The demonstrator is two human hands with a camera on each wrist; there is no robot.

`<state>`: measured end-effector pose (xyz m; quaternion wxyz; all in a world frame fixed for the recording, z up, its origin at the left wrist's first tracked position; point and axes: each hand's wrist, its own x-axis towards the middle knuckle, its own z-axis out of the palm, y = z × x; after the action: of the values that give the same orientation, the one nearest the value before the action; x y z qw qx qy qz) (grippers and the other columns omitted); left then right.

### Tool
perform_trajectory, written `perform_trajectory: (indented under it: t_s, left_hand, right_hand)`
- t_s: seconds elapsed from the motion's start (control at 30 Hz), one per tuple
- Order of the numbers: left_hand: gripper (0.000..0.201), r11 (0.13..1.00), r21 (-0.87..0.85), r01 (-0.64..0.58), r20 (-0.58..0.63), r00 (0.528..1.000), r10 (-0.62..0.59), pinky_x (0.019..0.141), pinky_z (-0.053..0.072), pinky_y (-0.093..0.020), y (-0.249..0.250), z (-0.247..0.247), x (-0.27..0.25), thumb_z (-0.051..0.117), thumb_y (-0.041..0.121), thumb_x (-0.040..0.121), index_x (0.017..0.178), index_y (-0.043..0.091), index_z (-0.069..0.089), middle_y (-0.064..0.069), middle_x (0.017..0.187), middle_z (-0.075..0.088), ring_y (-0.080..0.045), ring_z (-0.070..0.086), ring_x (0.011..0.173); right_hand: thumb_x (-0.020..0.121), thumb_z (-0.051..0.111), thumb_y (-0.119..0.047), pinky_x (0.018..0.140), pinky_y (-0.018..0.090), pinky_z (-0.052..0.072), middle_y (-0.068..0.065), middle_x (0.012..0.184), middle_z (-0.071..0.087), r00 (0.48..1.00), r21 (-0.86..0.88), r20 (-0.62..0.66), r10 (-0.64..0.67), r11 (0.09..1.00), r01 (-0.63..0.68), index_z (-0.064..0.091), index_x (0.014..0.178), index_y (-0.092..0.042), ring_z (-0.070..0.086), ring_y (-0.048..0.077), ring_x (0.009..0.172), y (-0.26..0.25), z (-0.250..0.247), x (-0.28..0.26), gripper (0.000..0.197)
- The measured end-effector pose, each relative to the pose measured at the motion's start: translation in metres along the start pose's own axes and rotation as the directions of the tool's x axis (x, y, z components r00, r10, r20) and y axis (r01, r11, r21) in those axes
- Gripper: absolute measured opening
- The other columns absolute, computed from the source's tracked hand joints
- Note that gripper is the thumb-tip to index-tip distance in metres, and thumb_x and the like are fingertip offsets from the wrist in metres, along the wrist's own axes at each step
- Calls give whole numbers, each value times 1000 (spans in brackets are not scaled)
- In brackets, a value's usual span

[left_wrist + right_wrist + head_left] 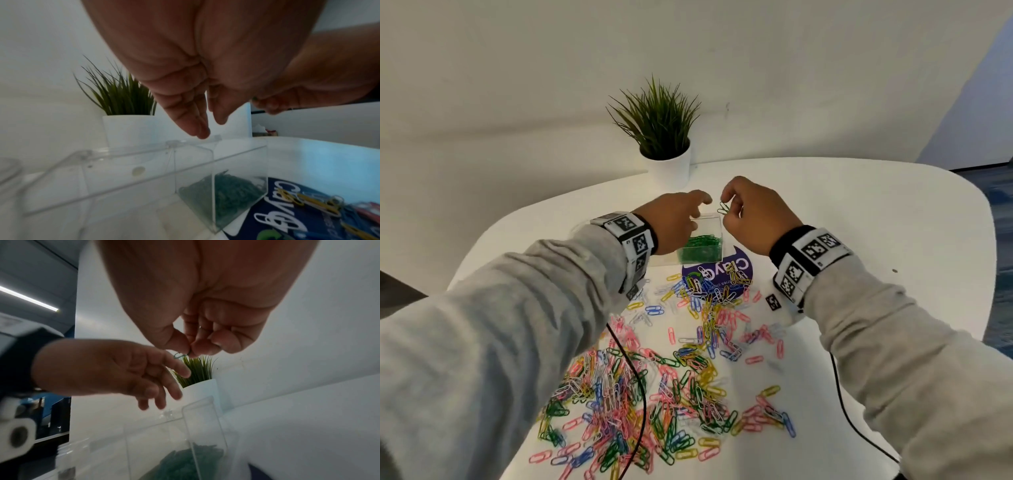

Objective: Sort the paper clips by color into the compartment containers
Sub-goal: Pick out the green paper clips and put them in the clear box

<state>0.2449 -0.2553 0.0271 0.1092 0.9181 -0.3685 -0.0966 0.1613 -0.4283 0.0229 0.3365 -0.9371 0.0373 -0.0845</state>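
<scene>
A clear plastic compartment container (710,222) stands on the white table, its right compartment holding a heap of green clips (702,250). My right hand (726,205) pinches a green paper clip (723,209) between thumb and forefinger just above that compartment's right rim. The same clip (182,355) shows under my fingertips in the right wrist view. My left hand (697,202) hovers over the container with straight, relaxed fingers (197,126) and holds nothing. A large mixed pile of coloured clips (654,387) lies nearer me.
A potted artificial grass plant (664,144) stands behind the container. A dark blue round sticker (722,274) lies just before the container, partly under clips. Black cables (640,394) trail across the clip pile. The table edge (962,274) curves off to the right.
</scene>
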Motion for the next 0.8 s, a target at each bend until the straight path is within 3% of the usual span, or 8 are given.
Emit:
perform_trajectory:
  t_s: [0.13, 0.2, 0.3, 0.4, 0.47, 0.57, 0.7, 0.8]
  left_hand:
    - [25, 999, 40, -5, -202, 979, 13, 90, 46, -33, -8, -3, -35, 53, 12, 95, 114, 23, 66, 3, 104, 60, -21, 60, 100]
    - [24, 995, 16, -95, -178, 979, 96, 87, 48, -32, -2, 8, -65, 53, 12, 95, 107, 24, 70, 7, 99, 61, -20, 62, 96]
    - [39, 964, 72, -255, 95, 964, 248, 103, 46, -34, 7, 41, -109, 49, 12, 98, 127, 33, 63, 7, 133, 60, -14, 56, 120]
    - [48, 916, 144, -374, 189, 919, 345, 112, 40, -40, 7, 74, -132, 50, 22, 99, 145, 37, 44, 3, 154, 40, -22, 41, 138]
    - [47, 924, 152, -350, 167, 931, 325, 115, 35, -40, 2, 83, -140, 48, 31, 101, 147, 37, 41, 0, 156, 38, -26, 38, 141]
    - [45, 957, 178, -230, 108, 971, 214, 117, 33, -38, -7, 88, -147, 46, 39, 101, 146, 36, 43, -1, 156, 38, -24, 35, 143]
    - [39, 989, 103, -109, 19, 994, 108, 112, 35, -33, -5, 84, -151, 48, 32, 100, 139, 30, 54, 0, 149, 47, -20, 40, 139]
    - [41, 990, 67, -127, 26, 992, 126, 111, 35, -34, 0, 83, -150, 46, 26, 101, 139, 37, 53, 1, 146, 48, -20, 40, 137]
  right_hand:
    - [92, 54, -18, 80, 28, 43, 1, 103, 60, 997, -151, 41, -67, 986, 72, 65, 108, -20, 57, 18, 88, -5, 16, 11, 19]
    - [96, 55, -23, 86, 31, 47, 0, 110, 56, 991, -217, 73, -109, 968, 123, 64, 114, -21, 57, 16, 87, -7, 20, 1, 21]
    - [97, 51, -25, 82, 36, 52, -3, 103, 57, 969, -271, 151, -195, 935, 230, 66, 104, -25, 59, 17, 85, -7, 28, -35, 16]
    - [95, 56, -35, 82, 38, 52, -5, 104, 58, 879, -318, 455, -141, 896, 309, 70, 107, -30, 59, 18, 94, -6, 37, -76, 19]
    - [93, 59, -38, 85, 38, 51, -3, 111, 56, 851, -355, 509, -130, 869, 345, 68, 116, -32, 55, 18, 105, -2, 40, -88, 25]
    - [92, 61, -37, 93, 39, 48, -4, 120, 56, 876, -359, 468, -122, 879, 314, 66, 124, -33, 50, 18, 114, 4, 39, -94, 32]
    - [95, 57, -33, 96, 36, 46, -7, 123, 54, 894, -345, 436, -103, 898, 272, 62, 128, -35, 49, 16, 116, 10, 42, -96, 33]
    - [97, 56, -26, 92, 33, 46, -8, 115, 54, 891, -275, 433, -135, 922, 273, 66, 123, -37, 50, 15, 111, 9, 43, -97, 30]
